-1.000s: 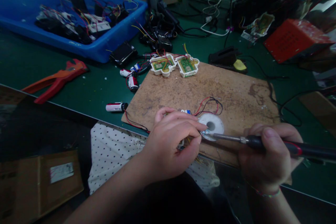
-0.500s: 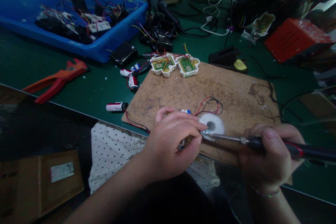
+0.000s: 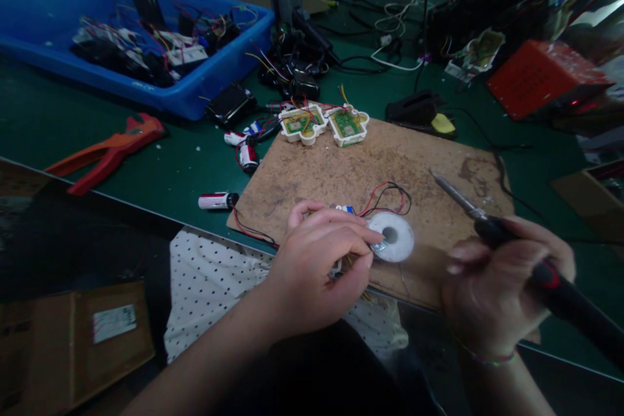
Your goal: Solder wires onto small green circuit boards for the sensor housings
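Note:
My left hand (image 3: 319,266) rests on the near edge of a scorched brown work board (image 3: 439,162), its fingertips pinching a small part against a white solder spool (image 3: 396,238). Red and black wires (image 3: 387,194) loop away from that part. My right hand (image 3: 502,279) grips a soldering iron (image 3: 546,276) by its black and red handle. The metal tip points up and left and hovers over the board, well clear of the spool. Two white casings with green circuit boards (image 3: 324,122) lie at the board's far edge.
A blue bin (image 3: 58,19) of wired parts stands at the back left. Orange pliers (image 3: 110,151) and loose red-and-white batteries (image 3: 218,200) lie on the green mat. A black iron stand with a yellow sponge (image 3: 424,112) and a red box (image 3: 541,75) sit to the right.
My right hand has swung the soldering iron away from the spool; its tip rose and moved to the right. The left hand stays where it was.

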Motion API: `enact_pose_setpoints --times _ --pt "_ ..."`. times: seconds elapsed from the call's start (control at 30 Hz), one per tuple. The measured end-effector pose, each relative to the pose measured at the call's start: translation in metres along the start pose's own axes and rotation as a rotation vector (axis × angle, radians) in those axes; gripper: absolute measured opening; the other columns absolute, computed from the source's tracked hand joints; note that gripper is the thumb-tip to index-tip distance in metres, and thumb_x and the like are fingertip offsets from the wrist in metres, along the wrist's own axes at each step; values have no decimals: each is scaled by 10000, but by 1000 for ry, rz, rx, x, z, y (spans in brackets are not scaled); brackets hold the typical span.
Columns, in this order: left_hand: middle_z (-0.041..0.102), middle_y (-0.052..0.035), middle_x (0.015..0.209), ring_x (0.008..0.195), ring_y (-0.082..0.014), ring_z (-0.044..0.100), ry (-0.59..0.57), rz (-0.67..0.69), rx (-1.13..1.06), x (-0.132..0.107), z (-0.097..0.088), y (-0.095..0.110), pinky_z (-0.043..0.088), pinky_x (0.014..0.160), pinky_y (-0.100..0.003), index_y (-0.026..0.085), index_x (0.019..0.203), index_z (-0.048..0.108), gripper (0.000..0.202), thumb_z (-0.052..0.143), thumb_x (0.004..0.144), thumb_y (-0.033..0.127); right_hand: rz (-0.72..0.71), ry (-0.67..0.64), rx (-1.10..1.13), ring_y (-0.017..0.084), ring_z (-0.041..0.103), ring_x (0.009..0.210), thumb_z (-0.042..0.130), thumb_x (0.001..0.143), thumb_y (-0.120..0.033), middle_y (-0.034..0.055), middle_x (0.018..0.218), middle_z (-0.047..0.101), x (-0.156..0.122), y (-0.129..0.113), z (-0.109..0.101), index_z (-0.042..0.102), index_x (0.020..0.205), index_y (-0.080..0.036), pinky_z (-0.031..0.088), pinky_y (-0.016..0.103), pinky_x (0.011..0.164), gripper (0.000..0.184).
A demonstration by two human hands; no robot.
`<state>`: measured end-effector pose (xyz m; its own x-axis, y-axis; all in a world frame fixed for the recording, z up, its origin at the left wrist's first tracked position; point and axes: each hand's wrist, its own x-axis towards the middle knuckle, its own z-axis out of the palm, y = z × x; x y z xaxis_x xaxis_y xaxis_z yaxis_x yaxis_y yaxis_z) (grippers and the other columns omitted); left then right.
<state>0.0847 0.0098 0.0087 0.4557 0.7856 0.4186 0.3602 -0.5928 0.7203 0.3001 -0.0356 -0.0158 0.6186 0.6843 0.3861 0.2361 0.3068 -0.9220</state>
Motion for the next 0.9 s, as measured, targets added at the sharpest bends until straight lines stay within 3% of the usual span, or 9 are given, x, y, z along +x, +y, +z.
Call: enact_pose_setpoints --times 0.07,0.13,0.23,0.33,0.4,0.53,0.73,0.9 --pt "824 69 1050 1056 -190 746 -6 0 5 0 0 0 343 1060 -446 246 831 651 150 661 890 108 -55 -54 -8 110 693 665 819 825 -290 -19 952 678 -2 -5 8 679 1141 -266 552 247 569 347" --pt "825 58 1060 1065 -199 744 -16 -1 11 -1 -1 -1 344 1058 -451 248 838 657 142 656 899 119 -78 -166 -7 139 735 860 884 719 -188 -7 1148 684 -4 -9 15 637 1277 -330 606 287 741 626" --pt "825 49 1070 1080 -207 741 -28 -6 26 -2 -1 -1 342 1061 -461 250 850 667 128 649 915 142 -88 -302 -47 183 718 1055 894 666 -123 -5 1238 672 -7 -10 23 535 1399 -384 586 383 962 858" --pt "828 54 1053 1065 -206 746 -15 -3 27 -1 0 0 350 1045 -465 248 846 667 119 656 918 153 -108 -353 -70 233 693 1138 890 657 -129 19 1270 674 -8 -4 27 493 1438 -379 522 503 1091 911" --pt "830 59 1032 1053 -204 751 -4 -1 12 0 0 2 361 1031 -464 245 833 667 128 662 915 147 -100 -364 -51 255 685 1168 893 648 -145 29 1290 669 -8 1 27 493 1438 -379 510 538 1106 916" --pt "826 48 1041 1058 -190 751 -2 -5 -39 0 -5 1 405 1043 -442 240 881 694 112 670 925 140 -69 -377 -17 243 689 1177 909 644 -165 32 1304 666 -6 8 26 502 1437 -374 521 501 1095 916" --pt "795 -12 1161 1150 -208 702 67 -28 -36 -7 -32 -13 484 1064 -426 240 1060 707 156 624 964 150 -52 -409 -45 255 656 1254 911 656 -163 31 1360 640 -6 6 23 478 1465 -389 550 466 1042 945" --pt "804 4 1104 1140 -222 706 -40 21 125 -10 -46 -21 446 1055 -442 256 1009 720 137 682 939 144 -33 -403 -7 221 663 1238 918 624 -117 9 1357 629 -7 4 24 497 1456 -403 543 398 1046 975"
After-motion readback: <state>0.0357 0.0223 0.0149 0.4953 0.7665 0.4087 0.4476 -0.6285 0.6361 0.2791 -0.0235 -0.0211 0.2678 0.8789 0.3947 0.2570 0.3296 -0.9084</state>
